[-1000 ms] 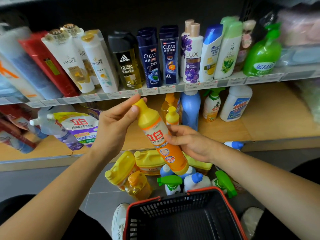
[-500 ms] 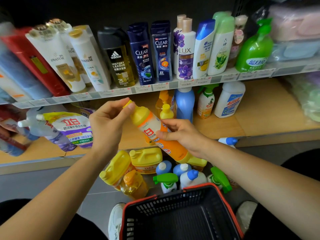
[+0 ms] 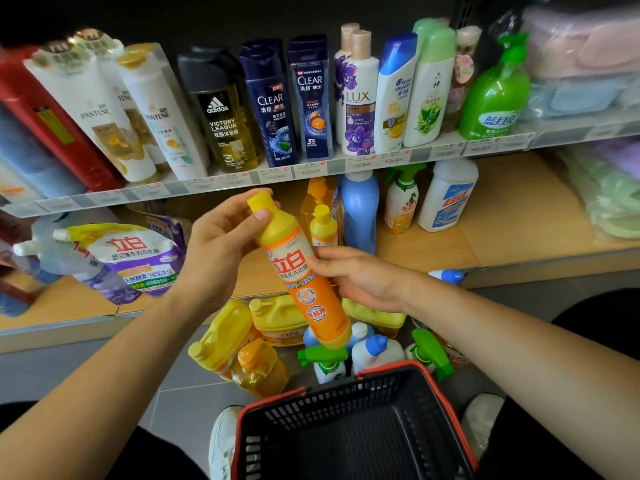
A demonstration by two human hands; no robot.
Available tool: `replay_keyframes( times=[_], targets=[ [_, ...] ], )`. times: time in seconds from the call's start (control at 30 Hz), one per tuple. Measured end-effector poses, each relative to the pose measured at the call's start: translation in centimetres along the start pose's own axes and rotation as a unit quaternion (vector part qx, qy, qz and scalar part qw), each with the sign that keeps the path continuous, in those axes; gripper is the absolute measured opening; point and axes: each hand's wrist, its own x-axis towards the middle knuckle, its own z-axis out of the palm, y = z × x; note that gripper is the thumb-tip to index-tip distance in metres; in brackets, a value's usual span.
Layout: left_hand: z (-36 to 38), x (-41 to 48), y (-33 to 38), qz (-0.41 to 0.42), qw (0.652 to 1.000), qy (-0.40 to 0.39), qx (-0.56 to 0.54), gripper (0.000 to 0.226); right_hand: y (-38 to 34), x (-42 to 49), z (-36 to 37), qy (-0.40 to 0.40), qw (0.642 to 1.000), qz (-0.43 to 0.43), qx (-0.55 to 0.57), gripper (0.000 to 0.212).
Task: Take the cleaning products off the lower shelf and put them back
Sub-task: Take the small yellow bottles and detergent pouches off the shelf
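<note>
Logged orange dish-soap bottle point(image 3: 301, 275) in mid-air in front of lower shelf point(image 3: 502, 216), above yellow jug point(image 3: 221, 337) and other bottles on floor, touching neither shelf nor floor. Held tilted, yellow cap up-left, base down-right, label facing camera; judged as a check of label and orientation before return to shelf. Found left hand point(image 3: 214, 251) at cap end, thumb and fingers point(image 3: 242, 202) pinching the yellow neck, palm turned right, forearm entering from lower left. Found right hand point(image 3: 360, 278) at mid-body from the right, fingers curled behind label and gripping, thumb laid on front, forearm entering from lower right. Judged two-handed hold as control of both ends, cap hand steering, body hand carrying weight. Noted small yellow-capped bottle point(image 3: 323, 225) of same make upright on shelf, just beside blue bottle point(image 3: 358, 209); taken as probable destination row. Noted black basket point(image 3: 329, 410) with red rim low in frame, beneath both forearms, apart from bottle.
</note>
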Motion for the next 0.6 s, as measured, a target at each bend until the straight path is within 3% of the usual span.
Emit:
replay_keyframes(
  times=[0.3, 0.47, 0.6],
  targets=[
    [2.4, -1.0, -0.1, 0.077, 0.992, 0.086, 0.058, 0.035, 0.6, 0.6, 0.9, 0.143, 0.981, -0.098, -0.09, 0.047],
    [2.1, -0.5, -0.1, 0.111, 0.989, 0.034, 0.097, 0.034, 0.4, 0.1, 0.3, 0.104, 0.991, -0.078, 0.004, 0.044],
    [2.0, -0.4, -0.1, 0.119, 0.991, 0.013, 0.065, 0.036, 0.3, -0.1, 0.0, 0.07, 0.993, -0.078, 0.059, 0.042]
  ],
)
